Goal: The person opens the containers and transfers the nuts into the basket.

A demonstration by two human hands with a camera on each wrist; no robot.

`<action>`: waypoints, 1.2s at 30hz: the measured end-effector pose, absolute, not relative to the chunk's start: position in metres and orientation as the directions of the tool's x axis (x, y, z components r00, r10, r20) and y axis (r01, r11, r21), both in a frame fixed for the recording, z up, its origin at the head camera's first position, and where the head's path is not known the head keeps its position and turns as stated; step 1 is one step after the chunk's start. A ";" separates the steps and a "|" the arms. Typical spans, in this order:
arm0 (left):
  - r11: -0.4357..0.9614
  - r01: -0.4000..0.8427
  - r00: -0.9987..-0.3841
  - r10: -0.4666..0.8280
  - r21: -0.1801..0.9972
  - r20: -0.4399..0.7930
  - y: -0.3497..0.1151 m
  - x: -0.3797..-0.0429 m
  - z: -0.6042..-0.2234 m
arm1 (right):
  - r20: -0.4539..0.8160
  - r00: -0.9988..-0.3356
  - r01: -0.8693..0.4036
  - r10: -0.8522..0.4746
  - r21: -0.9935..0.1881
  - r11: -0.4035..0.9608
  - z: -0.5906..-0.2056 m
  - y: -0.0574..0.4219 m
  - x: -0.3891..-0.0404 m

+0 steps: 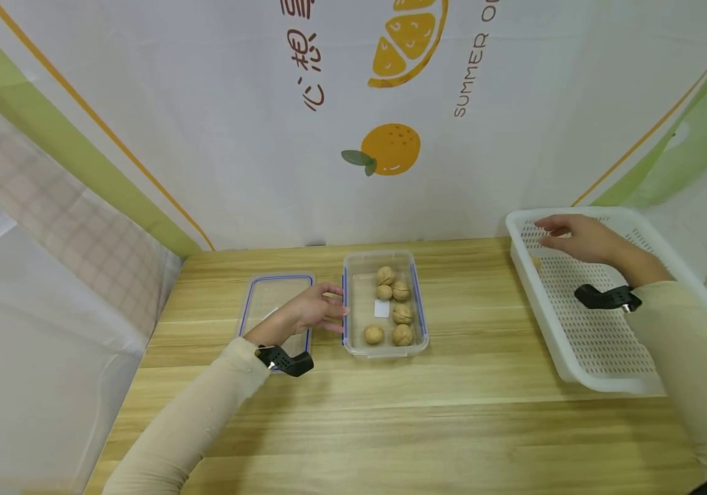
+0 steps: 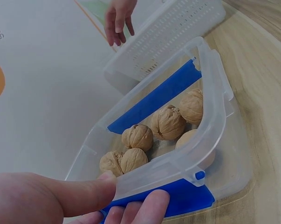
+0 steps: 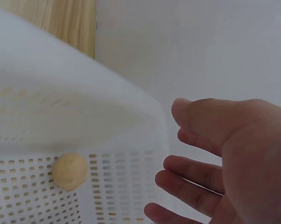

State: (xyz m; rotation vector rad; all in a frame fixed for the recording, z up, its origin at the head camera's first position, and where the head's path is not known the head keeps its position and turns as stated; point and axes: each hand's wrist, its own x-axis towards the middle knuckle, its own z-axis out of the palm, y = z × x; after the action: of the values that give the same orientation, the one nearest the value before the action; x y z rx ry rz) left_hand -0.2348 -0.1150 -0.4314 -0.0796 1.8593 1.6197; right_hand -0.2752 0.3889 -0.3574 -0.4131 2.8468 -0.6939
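Observation:
A clear plastic storage box (image 1: 361,355) with blue side latches holds several walnuts (image 1: 401,314) and a small white packet (image 1: 382,309). At its left side is my left hand (image 1: 309,307), fingers loosely extended. In the left wrist view the fingertips lie along the blue latch (image 2: 187,198) and the thumb tip overlaps the rim. My right hand (image 1: 589,238) hovers over the back of a white perforated basket (image 1: 545,323), fingers slightly bent and apart, with nothing between them. One walnut (image 3: 70,171) sits in the basket, left of that hand in the right wrist view.
Left of the box lies a clear lid (image 1: 258,292) with a blue seal, partly covered by my left hand and wrist. The wooden table (image 1: 428,440) ends at the back against a white printed curtain (image 1: 236,137). The basket stands near the right side curtain.

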 end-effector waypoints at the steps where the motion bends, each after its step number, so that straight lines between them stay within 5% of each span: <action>1: 0.231 -0.454 -0.779 0.367 0.861 -0.509 -0.115 -0.235 -0.431 | -0.106 -0.943 -0.232 -0.315 -0.468 0.853 -0.356 0.387 -0.274; 22: 0.252 -0.444 -0.777 0.369 0.860 -0.510 -0.114 -0.237 -0.430 | -0.075 -0.852 -0.435 -0.518 -0.449 0.780 -0.326 0.305 -0.249; 36: 0.231 -0.466 -0.780 0.349 0.854 -0.520 -0.114 -0.236 -0.432 | -0.068 -0.727 -0.592 -0.683 -0.440 0.675 -0.333 0.237 -0.250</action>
State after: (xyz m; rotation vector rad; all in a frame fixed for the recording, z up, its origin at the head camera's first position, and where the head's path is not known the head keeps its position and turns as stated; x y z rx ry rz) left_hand -0.2355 -0.1139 -0.4322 -0.1073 1.8636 1.6187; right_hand -0.2499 0.2373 -0.3330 -1.0297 2.6619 -0.5817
